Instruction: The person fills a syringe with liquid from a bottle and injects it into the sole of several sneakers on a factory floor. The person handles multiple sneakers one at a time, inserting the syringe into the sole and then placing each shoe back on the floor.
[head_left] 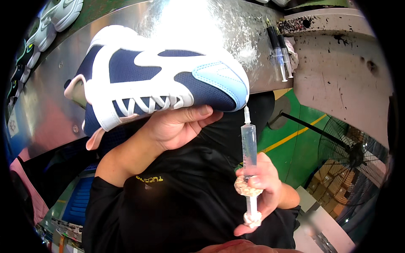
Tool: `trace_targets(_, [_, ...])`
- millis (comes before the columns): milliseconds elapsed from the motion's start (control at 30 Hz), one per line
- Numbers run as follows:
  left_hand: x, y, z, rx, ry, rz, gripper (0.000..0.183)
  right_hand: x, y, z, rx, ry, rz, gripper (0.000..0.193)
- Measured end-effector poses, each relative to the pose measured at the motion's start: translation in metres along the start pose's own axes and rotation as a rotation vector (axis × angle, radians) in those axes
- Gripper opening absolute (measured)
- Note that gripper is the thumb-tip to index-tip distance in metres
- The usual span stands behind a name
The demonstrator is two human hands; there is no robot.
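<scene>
My left hand (179,126) is closed round a sneaker (135,67) from its near side, thumb below the laces. Navy mesh, white overlays, a light-blue toe panel and a pink heel tab mark the shoe, which lies tilted with its toe to the right. In my right hand (268,179) is an upright clear syringe (249,145), gripped at the barrel's lower end, with the plunger pointing down toward me. Whitish wrapping covers its finger flange and plunger end. Its tip meets or nearly meets the toe edge of the sneaker; actual contact is too small to tell.
Two dark-filled syringes (278,50) lie at the right of the shiny metal table (46,109). Several other shoes (46,25) line the far left. A stained pale surface (341,84) adjoins on the right, and a black fan (356,156) stands beyond the green floor (291,147).
</scene>
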State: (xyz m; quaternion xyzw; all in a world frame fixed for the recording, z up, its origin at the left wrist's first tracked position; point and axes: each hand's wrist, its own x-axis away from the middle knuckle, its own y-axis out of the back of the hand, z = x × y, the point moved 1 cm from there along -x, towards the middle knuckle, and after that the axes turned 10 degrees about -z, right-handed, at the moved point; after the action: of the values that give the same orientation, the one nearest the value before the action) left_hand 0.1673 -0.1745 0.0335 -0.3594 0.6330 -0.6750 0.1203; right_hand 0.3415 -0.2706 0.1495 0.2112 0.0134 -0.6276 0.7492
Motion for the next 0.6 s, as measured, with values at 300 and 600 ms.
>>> trace_targets(300, [-0.002, -0.01, -0.001, -0.037, -0.033, 0.047, 0.037, 0.007, -0.021, -0.017, 0.154, 0.153, -0.043, 0.073])
trace_targets(600, [0.001, -0.02, -0.002, -0.031, -0.043, -0.047, 0.035, 0.012, -0.019, -0.024, 0.234, 0.221, -0.04, 0.081])
